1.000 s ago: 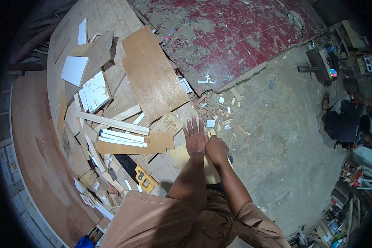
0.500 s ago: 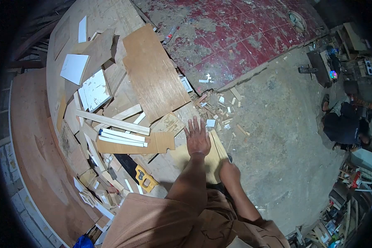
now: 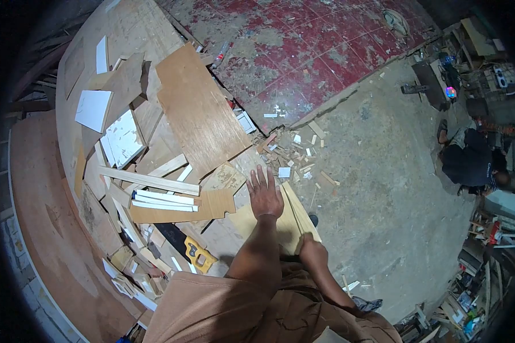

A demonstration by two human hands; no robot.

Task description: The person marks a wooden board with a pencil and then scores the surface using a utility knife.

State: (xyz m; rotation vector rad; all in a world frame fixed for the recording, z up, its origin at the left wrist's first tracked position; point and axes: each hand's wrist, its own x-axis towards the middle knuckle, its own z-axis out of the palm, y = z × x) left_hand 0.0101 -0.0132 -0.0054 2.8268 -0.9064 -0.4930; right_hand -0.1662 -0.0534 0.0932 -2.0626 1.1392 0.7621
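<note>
While your left hand [image 3: 264, 197] pins pale board [image 3: 289, 226], fingers spread flat, right hand [image 3: 313, 251] curls shut at near edge, contents hidden. Likely edge-working step; next stroke needs board kept pinned.

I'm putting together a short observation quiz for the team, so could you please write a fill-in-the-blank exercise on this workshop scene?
1. The hand lying flat, fingers spread, on the pale board is the person's ____ one.
2. The handsaw beside the board has a ____ handle.
3. The worn floor paint beyond the wood scraps is ____.
4. Another person crouches on the wearer's ____ side.

Missing words: left; yellow; red; right.
</note>
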